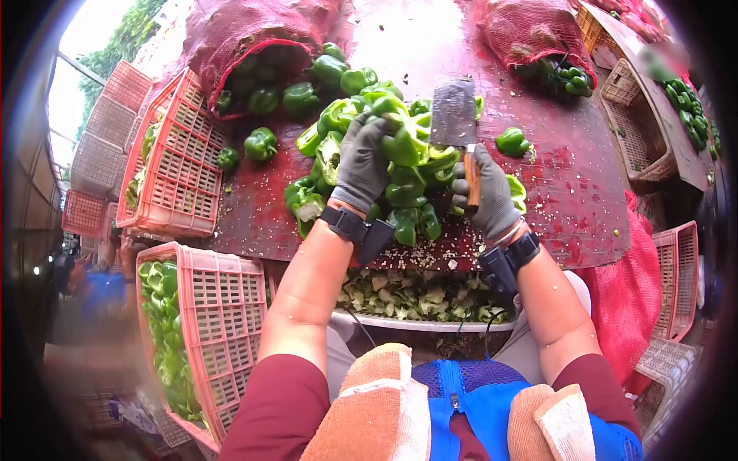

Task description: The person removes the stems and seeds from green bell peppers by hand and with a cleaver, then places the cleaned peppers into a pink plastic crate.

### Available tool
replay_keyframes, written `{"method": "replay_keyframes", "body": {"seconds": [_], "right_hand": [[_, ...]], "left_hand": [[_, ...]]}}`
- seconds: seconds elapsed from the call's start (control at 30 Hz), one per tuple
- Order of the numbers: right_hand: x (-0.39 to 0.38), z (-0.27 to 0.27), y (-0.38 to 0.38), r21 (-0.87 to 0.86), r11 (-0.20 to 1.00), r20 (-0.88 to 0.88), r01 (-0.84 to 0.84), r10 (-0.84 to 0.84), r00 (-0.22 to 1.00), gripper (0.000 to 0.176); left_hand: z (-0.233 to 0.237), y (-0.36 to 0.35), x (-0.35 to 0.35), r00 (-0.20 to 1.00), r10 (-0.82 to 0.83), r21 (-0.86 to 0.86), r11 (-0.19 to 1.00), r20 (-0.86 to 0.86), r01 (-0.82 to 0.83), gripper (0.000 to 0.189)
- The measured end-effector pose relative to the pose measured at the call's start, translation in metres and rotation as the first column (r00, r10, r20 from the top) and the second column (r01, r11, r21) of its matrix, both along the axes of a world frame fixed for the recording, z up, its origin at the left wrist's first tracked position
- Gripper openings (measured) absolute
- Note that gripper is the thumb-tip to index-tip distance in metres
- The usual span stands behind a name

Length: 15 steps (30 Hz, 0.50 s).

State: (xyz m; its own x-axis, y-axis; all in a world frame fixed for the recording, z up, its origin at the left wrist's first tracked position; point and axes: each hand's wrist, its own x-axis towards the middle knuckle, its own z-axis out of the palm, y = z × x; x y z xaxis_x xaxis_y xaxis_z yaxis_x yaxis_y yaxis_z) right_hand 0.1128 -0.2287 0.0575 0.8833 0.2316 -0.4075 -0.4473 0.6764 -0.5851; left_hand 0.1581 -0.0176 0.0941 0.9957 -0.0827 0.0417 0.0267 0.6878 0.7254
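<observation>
Left hand [361,161] grips pepper [403,146] beside right hand's [488,192] cleaver [453,115].

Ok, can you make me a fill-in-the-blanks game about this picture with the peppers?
The left hand and right hand both wear knit gloves coloured ____.
The wooden-handled steel cleaver is in the ____ hand.
The ____ hand holds a shiny green bell pepper.
The plastic lattice crate of cut peppers beside the left arm is ____.
Missing words: grey, right, left, pink.
</observation>
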Motion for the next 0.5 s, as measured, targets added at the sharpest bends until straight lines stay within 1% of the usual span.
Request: {"method": "replay_keyframes", "body": {"seconds": [0.03, 0.07, 0.1, 0.13, 0.17, 0.2, 0.23, 0.27, 0.3, 0.33, 0.37, 0.4, 0.43, 0.47, 0.5], "right_hand": [[0.004, -0.007, -0.003, 0.095, 0.995, -0.026, 0.017, -0.014, 1.0, 0.03], [0.002, -0.011, -0.005, 0.079, 0.997, 0.021, 0.01, -0.012, 1.0, 0.032], [0.003, -0.013, -0.007, 0.083, 0.996, 0.086, -0.044, 0.037, 0.996, 0.031], [0.001, 0.003, 0.0, -0.01, 1.0, 0.113, 0.024, -0.022, 0.993, 0.029], [-0.002, 0.019, 0.006, -0.227, 0.967, 0.243, 0.114, -0.057, 0.968, 0.028], [0.002, 0.021, 0.007, -0.377, 0.883, 0.465, 0.28, -0.081, 0.882, 0.029], [0.007, 0.022, 0.003, -0.486, 0.802, 0.568, 0.347, -0.012, 0.823, 0.029], [0.006, 0.024, 0.004, -0.425, 0.84, 0.543, 0.336, -0.06, 0.837, 0.03], [0.004, 0.033, 0.007, -0.364, 0.87, 0.512, 0.334, -0.113, 0.852, 0.03], [0.003, 0.037, 0.011, -0.374, 0.864, 0.525, 0.336, -0.101, 0.845, 0.029], [0.001, 0.038, 0.016, -0.384, 0.858, 0.538, 0.341, -0.092, 0.838, 0.029], [-0.001, 0.04, 0.021, -0.395, 0.851, 0.55, 0.347, -0.083, 0.831, 0.028], [-0.002, 0.042, 0.028, -0.389, 0.85, 0.562, 0.355, -0.087, 0.822, 0.029], [-0.003, 0.043, 0.034, -0.384, 0.849, 0.574, 0.363, -0.088, 0.814, 0.031], [-0.004, 0.042, 0.039, -0.38, 0.848, 0.586, 0.37, -0.089, 0.806, 0.033]], "left_hand": [[0.005, 0.0, -0.002, 0.999, -0.031, -0.119, 0.993, -0.022, 0.028, 0.027], [0.01, -0.001, -0.001, 0.999, 0.048, 0.216, 0.975, 0.026, -0.052, 0.027], [0.012, 0.001, 0.0, 0.986, 0.132, 0.528, 0.833, 0.098, -0.164, 0.027], [0.001, 0.004, 0.005, 0.968, 0.175, 0.562, 0.789, 0.179, -0.246, 0.036], [-0.014, 0.013, 0.016, 0.908, 0.199, 0.712, 0.568, 0.37, -0.414, 0.042], [0.002, 0.029, 0.009, 0.888, 0.18, 0.725, 0.521, 0.423, -0.451, 0.043], [0.019, 0.038, 0.003, 0.87, 0.147, 0.732, 0.485, 0.471, -0.478, 0.043], [0.023, 0.059, 0.009, 0.83, 0.188, 0.743, 0.374, 0.526, -0.555, 0.044], [0.001, 0.1, 0.036, 0.788, 0.196, 0.704, 0.363, 0.584, -0.611, 0.042], [0.003, 0.134, 0.042, 0.709, 0.181, 0.721, 0.001, 0.681, -0.693, 0.037], [-0.02, 0.181, 0.063, 0.685, 0.165, 0.704, -0.138, 0.71, -0.696, 0.039], [-0.028, 0.219, 0.067, 0.705, 0.12, 0.649, -0.52, 0.699, -0.555, 0.052], [-0.056, 0.262, 0.082, 0.766, 0.207, 0.673, -0.647, 0.608, -0.359, 0.071], [-0.053, 0.283, 0.085, 0.867, 0.283, 0.737, -0.662, 0.411, -0.133, 0.084], [-0.053, 0.302, 0.09, 0.897, 0.319, 0.735, -0.678, 0.306, -0.01, 0.092]]}}
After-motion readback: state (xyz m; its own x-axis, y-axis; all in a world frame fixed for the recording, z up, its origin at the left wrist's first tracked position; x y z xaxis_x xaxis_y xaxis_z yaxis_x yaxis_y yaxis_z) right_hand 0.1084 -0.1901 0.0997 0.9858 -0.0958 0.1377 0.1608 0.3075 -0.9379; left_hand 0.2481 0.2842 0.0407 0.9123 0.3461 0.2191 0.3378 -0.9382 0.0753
